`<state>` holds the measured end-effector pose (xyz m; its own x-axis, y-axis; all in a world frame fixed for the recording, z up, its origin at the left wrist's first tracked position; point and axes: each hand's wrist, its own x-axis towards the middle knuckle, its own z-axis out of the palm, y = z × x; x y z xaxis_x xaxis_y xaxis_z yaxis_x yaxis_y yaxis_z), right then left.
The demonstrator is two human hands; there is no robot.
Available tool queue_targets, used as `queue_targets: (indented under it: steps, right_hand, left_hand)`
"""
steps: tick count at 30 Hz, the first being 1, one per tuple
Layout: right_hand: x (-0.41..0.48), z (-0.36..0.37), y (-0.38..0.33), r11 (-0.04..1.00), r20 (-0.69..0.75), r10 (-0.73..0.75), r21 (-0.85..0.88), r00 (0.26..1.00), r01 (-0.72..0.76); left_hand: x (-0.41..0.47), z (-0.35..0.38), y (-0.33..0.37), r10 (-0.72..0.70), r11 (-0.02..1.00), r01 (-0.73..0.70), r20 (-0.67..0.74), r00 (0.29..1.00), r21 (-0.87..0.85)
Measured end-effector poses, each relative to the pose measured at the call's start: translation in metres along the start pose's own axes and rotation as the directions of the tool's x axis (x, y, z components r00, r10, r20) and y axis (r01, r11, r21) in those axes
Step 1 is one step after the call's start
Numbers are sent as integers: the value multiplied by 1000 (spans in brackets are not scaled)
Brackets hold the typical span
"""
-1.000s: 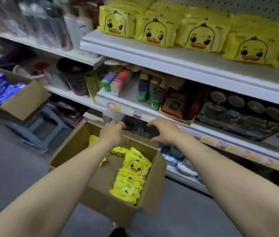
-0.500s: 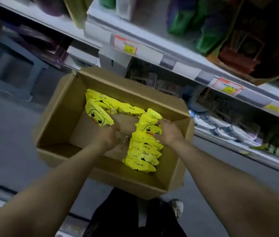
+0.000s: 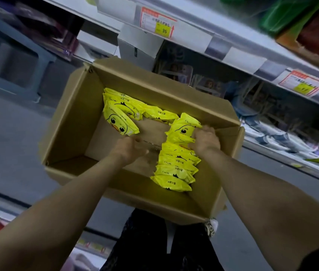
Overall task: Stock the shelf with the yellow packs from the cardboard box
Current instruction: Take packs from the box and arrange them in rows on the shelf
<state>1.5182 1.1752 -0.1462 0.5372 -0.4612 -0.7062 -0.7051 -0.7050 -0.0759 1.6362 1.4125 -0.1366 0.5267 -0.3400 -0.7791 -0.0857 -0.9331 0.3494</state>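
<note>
Both hands dropped from rim into open brown cardboard box | left hand loosely curled, empty | right hand grips row of yellow duck-print plastic packs along box's right wall | step: pickup | next: lift bundle toward white shelf

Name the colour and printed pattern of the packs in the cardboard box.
Bright yellow packs with a cartoon duck face, clearest in the head view.

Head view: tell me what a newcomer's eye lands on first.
The bright yellow packs with duck faces stand out in the cardboard box at centre. The right hand grips packs at the row's far end by the right wall; the left hand is in the box beside it.
</note>
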Motion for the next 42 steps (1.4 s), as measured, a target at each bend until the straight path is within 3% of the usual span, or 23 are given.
queue_targets:
  steps: [3,8,14,16,18,21,25,32,35,39,42]
  right_hand:
    - [-8,-3,5,985,77,-54,168,996,40]
    - [-39,-37,17,917,12,-158,373,987,142]
    - [-80,-92,60,658,2,-202,741,979,134]
    - [-90,-104,82,601,-15,-188,789,982,127]
    - [-96,-113,103,567,-45,-155,814,987,126]
    - [-104,-119,129,495,-87,-113,859,990,132]
    - [-108,-110,151,467,-153,-19,873,988,144]
    - [-122,-87,172,398,-166,21,906,986,144]
    - [-132,-80,181,370,-163,38,919,986,138]
    - [-157,-74,195,313,-162,58,940,985,136]
    - [-179,-76,212,311,-190,59,936,980,163]
  left_hand:
    - [-1,-2,3,5,1000,-5,-8,1000,21]
    - [-6,-7,23,48,997,-46,-15,999,67]
    - [-12,-2,96,325,943,-314,-112,939,105]
    - [-3,5,119,408,900,-376,-120,905,222]
    - [6,15,141,495,813,-452,-27,868,366]
    - [14,35,168,644,602,-552,59,763,577]
    - [29,64,168,597,508,-486,117,794,711]
    - [26,84,154,450,483,-226,-18,893,846]
    - [19,85,149,358,512,-162,-38,933,844]
    - [-6,71,157,316,702,-140,-130,940,698]
    - [-28,57,161,234,896,-165,-122,965,412]
